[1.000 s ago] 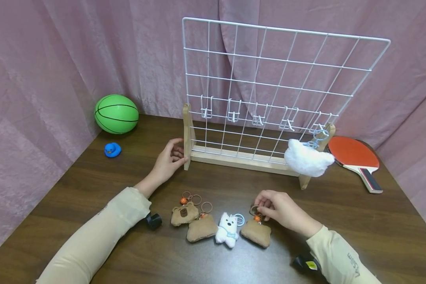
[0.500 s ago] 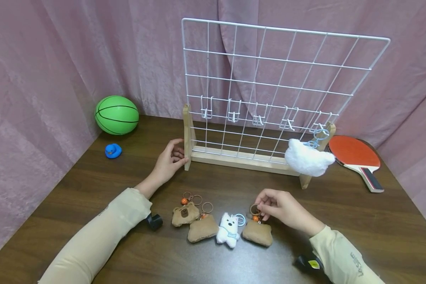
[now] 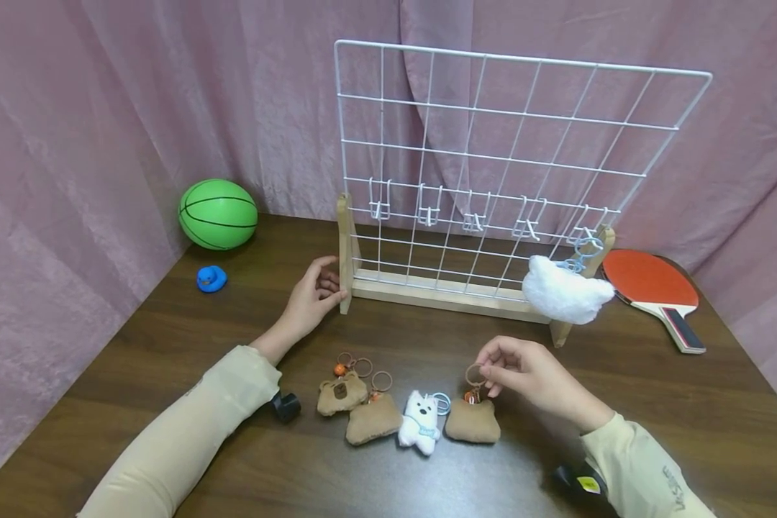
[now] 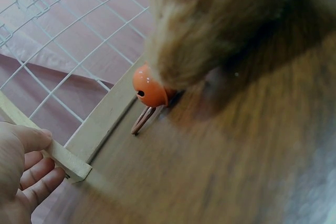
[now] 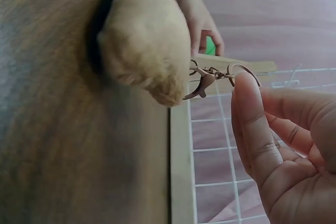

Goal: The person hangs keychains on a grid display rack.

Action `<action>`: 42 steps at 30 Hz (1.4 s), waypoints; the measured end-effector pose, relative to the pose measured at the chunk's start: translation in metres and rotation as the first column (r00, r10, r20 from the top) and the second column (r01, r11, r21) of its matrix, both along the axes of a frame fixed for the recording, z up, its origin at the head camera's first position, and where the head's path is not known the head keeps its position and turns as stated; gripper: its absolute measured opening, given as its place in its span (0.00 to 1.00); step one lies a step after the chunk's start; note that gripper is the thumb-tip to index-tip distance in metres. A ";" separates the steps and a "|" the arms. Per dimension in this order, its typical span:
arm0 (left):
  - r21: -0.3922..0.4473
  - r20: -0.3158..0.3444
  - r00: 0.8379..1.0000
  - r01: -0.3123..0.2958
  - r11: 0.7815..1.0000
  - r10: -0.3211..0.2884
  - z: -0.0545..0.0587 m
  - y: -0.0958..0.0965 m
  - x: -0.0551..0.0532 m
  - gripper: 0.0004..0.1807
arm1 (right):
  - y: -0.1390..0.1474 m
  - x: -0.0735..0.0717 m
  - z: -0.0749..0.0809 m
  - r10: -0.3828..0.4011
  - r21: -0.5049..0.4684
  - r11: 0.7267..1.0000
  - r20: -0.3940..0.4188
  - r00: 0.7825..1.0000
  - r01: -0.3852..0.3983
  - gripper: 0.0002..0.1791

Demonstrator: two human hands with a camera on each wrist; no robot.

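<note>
My right hand (image 3: 524, 370) pinches the metal ring of a brown plush keychain (image 3: 473, 421) between thumb and fingers. In the right wrist view a clasp and short chain (image 5: 210, 74) run from that ring to the plush. My left hand (image 3: 311, 291) holds the left wooden foot (image 3: 346, 252) of a white wire grid rack (image 3: 485, 111), thumb in front and fingers behind. Several hooks (image 3: 429, 214) line the grid. A white plush keychain (image 3: 566, 290) hangs from the rightmost one by blue rings.
Left of the held keychain lie a white bear keychain (image 3: 419, 423), a brown plush keychain (image 3: 373, 419) and a brown bear-faced one (image 3: 342, 393). A green ball (image 3: 218, 214) and blue duck (image 3: 211, 279) sit at left. A red paddle (image 3: 650, 279) lies at right.
My right hand has risen slightly and moved right with the keychain's ring, and the brown plush has turned more level. The left hand stays on the rack's foot.
</note>
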State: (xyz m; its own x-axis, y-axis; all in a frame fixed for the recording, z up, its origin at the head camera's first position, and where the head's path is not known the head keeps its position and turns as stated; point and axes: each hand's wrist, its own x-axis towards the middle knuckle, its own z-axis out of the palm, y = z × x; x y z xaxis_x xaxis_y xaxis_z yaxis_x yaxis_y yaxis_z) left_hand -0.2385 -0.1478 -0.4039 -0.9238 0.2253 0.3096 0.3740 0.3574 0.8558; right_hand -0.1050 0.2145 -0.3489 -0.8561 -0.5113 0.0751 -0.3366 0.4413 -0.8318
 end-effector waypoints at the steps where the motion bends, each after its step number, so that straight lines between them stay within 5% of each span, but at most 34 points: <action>1: 0.000 -0.001 1.000 -0.001 1.000 0.001 0.000 0.000 0.000 0.33 | 0.000 0.000 0.002 -0.004 -0.003 1.000 -0.003 1.000 0.004 0.05; 17: 0.009 -0.006 1.000 -0.002 1.000 0.002 0.001 0.001 0.001 0.33 | 0.009 0.001 0.040 -0.034 -0.028 0.999 -0.144 0.989 0.030 0.04; 24: 0.014 -0.005 1.000 0.003 1.000 -0.003 0.001 0.001 0.001 0.33 | 0.013 -0.003 0.061 -0.055 0.054 0.996 -0.183 0.982 0.066 0.04; 42: 0.006 -0.004 1.000 -0.003 1.000 0.003 0.001 0.001 0.001 0.33 | 0.019 -0.023 0.107 -0.155 0.185 0.954 -0.363 0.919 0.234 0.05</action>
